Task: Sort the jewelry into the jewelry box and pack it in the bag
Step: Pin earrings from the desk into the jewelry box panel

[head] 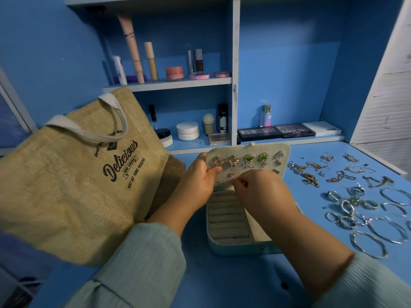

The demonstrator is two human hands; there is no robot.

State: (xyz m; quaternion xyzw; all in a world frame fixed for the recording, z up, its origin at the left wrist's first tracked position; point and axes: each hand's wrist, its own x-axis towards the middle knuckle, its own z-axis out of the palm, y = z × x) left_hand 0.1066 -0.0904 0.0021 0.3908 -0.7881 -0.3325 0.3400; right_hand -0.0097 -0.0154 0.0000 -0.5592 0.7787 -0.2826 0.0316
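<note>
While I work at the earring panel, the parts read as follows.

Left hand [201, 174]: my thumb and fingers pinch the left edge of the earring panel [249, 160], holding it tilted up over the jewelry box [233, 227].

Right hand [255, 185]: my fingertips are pinched together at the panel's lower row; I judge they hold a small stud, though the piece itself is too small to make out.

Earring panel: a thin padded card already carrying a row of butterfly, green-stone and eye-shaped earrings; I judge it light and slightly flexible, best gripped by its bare edge so that no post is knocked loose.

Jewelry box: open on the desk [222, 274] just below my hands, its ring rolls bare; a small rigid case, probably light, to be lifted by its two side walls once closed.

Loose jewelry [355, 196]: chains, rings and bangles spread on the desk to the right of the box; the chains will likely tangle and the rings slip, so each wants a fingertip pinch.

Bag [84, 174]: a stiff jute tote leaning at the left, touching my left forearm.

Open room: bare desk lies in front of the box; the shelf edge [289, 141] stands close behind the panel.
</note>
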